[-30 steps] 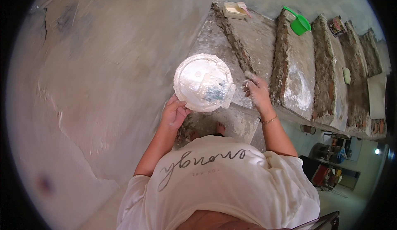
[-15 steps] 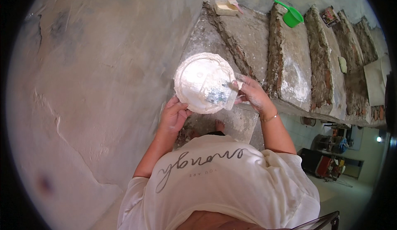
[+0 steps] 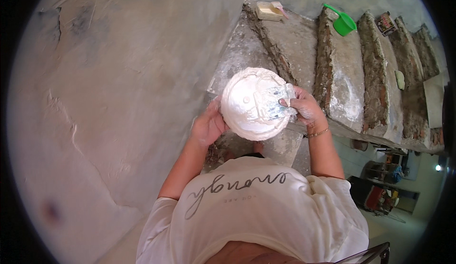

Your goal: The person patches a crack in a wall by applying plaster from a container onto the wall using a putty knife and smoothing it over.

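A round white bucket lid, its rim crusted with wet white plaster, is held in front of my body. My left hand grips its left edge, fingers partly hidden beneath it. On the other side my right hand, smeared with white, pinches a flat scraper between thumb and fingers. The scraper's plaster-coated blade lies against the inner face of the lid, at its right half. A thin bracelet circles my right wrist.
Rough brick-and-cement steps climb to the right. On them are a cream tray with a pink-handled brush, a green dipper, a small dark box and a pale lump. A plastered wall fills the left.
The lid has shifted right and slightly down in the view, which itself has moved. The scraper has swung round to point leftward. My left hand has gone from the lower rim to the left edge.
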`<act>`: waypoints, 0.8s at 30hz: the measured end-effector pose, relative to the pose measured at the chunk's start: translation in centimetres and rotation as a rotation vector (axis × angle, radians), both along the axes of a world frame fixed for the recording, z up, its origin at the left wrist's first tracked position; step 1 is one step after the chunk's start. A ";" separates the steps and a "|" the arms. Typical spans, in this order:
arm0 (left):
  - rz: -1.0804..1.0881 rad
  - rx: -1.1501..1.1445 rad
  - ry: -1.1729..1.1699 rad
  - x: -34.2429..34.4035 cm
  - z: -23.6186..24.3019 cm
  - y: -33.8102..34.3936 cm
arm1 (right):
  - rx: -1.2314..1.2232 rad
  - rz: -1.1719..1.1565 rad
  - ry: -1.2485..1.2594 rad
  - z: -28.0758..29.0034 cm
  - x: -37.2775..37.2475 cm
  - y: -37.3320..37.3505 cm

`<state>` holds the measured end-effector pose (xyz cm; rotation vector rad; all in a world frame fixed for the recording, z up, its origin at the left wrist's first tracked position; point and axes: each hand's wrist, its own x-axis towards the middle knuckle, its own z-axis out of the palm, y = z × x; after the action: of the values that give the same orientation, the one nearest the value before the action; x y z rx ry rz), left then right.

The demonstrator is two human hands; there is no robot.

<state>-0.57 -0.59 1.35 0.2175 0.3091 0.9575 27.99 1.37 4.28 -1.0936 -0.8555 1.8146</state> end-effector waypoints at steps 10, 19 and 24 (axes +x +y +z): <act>-0.028 0.109 0.297 1.8 -1.7 1.3 | 0.091 -0.048 -0.646 2.8 0.1 -0.5; 0.082 0.035 0.290 4.3 -0.5 0.4 | 0.301 -0.382 -0.731 2.2 2.2 -0.4; 0.121 0.044 0.347 5.0 -0.7 0.3 | 0.234 -0.517 -0.394 2.3 3.3 0.1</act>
<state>4.45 -0.33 0.64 0.4105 0.6258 1.0460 31.32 1.49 6.60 -1.3869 -0.8799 1.0648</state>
